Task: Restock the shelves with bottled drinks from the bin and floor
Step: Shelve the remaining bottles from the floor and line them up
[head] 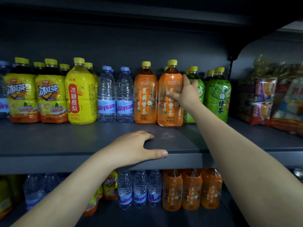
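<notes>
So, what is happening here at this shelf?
A person is stocking a drinks shelf. The right hand grips an orange tea bottle on the upper shelf, next to another orange bottle and beside the green tea bottles. The left hand rests flat on the front edge of that shelf and holds nothing. Water bottles and yellow bottles stand further left. The lower shelf also holds drinks.

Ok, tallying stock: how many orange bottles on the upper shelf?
3: a free-standing orange bottle, a second bottle right of it gripped by the right hand, and a third bottle behind, only its cap showing. More may be hidden.
</notes>
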### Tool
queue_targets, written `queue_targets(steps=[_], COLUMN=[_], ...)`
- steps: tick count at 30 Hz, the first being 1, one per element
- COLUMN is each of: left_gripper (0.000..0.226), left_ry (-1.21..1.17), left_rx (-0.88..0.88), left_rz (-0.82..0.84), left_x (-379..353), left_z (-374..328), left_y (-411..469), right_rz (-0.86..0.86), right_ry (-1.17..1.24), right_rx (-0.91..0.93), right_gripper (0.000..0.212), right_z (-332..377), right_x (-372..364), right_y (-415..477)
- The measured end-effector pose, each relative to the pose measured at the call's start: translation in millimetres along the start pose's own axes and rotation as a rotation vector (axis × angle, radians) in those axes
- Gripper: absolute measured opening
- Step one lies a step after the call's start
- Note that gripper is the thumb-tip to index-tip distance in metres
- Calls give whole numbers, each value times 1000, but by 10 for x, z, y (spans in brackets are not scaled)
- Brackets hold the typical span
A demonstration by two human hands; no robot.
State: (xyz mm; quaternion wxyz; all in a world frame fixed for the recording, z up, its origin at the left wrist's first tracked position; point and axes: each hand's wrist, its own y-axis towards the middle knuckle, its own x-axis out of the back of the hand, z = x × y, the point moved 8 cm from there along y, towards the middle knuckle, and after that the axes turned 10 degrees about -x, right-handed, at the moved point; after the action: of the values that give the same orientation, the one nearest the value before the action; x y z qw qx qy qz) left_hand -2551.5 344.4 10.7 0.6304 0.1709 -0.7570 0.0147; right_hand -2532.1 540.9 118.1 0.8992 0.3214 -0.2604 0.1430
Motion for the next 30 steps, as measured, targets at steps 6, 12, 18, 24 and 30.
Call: queue_targets(steps=[6, 12, 18, 24, 30], left_gripper=[83, 92, 104, 105, 104], left_ry=[16, 29, 26, 34, 37], left_rx=[5, 13, 8, 8, 16], left_rz=[11, 34, 32, 37, 48], left_x=[-10, -19, -12, -22, -17], left_z=[-8, -8, -13, -2, -16], left_y=[-19, -21, -18, -15, -27], right_rz=[22, 143, 150, 128, 112], right_ry=[6, -105, -172, -127, -130], right_rx=[5, 19, 22, 28, 24], right_gripper=[95, 113, 118, 118, 114], right_z=[35, -69, -50, -105, -112], right_x=[-38, 7, -26, -46, -132], right_y=[15, -56, -27, 27, 67])
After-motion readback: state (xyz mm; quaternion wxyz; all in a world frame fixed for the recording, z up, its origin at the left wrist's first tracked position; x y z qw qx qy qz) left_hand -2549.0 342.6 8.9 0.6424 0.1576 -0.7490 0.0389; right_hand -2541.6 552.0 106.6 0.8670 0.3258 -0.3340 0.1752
